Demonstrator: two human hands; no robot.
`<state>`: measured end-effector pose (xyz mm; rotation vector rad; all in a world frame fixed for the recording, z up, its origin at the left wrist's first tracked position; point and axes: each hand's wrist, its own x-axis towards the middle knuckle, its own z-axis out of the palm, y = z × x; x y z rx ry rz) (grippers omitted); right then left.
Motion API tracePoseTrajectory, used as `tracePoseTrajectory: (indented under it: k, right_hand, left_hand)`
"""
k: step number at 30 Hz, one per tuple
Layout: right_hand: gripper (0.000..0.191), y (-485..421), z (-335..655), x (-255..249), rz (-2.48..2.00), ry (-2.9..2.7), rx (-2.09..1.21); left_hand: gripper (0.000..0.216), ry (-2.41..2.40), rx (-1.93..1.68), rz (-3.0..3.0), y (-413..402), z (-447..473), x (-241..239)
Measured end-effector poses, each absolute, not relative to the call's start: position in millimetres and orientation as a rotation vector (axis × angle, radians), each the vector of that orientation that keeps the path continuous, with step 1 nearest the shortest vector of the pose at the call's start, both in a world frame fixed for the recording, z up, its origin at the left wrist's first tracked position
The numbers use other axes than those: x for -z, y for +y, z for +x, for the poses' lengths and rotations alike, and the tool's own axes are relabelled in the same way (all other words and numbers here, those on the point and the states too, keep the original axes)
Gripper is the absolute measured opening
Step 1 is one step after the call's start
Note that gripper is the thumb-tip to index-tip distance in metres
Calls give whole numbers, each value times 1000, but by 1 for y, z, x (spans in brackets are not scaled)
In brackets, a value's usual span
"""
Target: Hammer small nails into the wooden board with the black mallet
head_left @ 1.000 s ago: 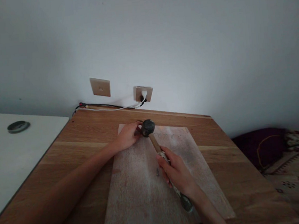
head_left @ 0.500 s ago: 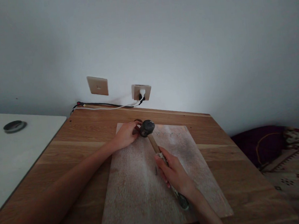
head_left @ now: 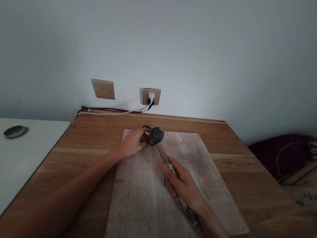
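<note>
Near: right hand (head_left: pixel 183 183), lower centre of frame, fingers wrapped around the mid-handle of a hammer (head_left: pixel 163 155). The handle slants from lower right to the centre; holding partway up presumably trades swing for control of the heavy end. Shaft pale wood, pale mottled wrap beneath the hand, dark greenish butt. A small dark sliver (head_left: pixel 164 181) lies just beside these fingers; identity unclear.

Beneath: a flat rectangular board (head_left: pixel 138 206), scuffed, pinkish-grey and grainy, probably shielding the surface under it.

Frame centre: the hammer's blunt, rounded black head, just beside the left hand (head_left: pixel 132 142). Left fingers are curled in, near a brown curved piece (head_left: pixel 147 127); the head covers the tips, so whether they grip it cannot be told. The low wrist looks suited to steadying. Right of the head, faint curved marks (head_left: pixel 182 142) run in a row on the board.

Farther: worktop (head_left: pixel 66 145) of smooth, banded wood; thin black and white cables (head_left: pixel 113 113) along its back edge; plugged socket (head_left: pixel 156 96) on the matte wall.
</note>
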<state>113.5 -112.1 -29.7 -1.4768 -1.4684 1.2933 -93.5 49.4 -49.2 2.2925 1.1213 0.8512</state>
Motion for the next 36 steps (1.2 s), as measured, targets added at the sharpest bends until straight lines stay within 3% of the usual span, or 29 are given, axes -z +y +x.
tracePoseTrajectory:
  k: [14, 21, 30, 36]
  right_hand:
    - [56, -112, 113, 27, -1532, -1427, -1296]
    - [48, -112, 114, 32, -1507, -1424, -1323]
    - [58, -81, 134, 9, -1345, -1470, -1871]
    - [55, -81, 140, 14, -1291, -1395, -1861]
  left_hand:
    - [44, 1117, -808, 2329, 49, -92, 48]
    - [44, 1123, -830, 2309, 49, -92, 48]
    - [44, 1104, -821, 2304, 49, -92, 49]
    - [43, 1113, -823, 2275, 46, -92, 43]
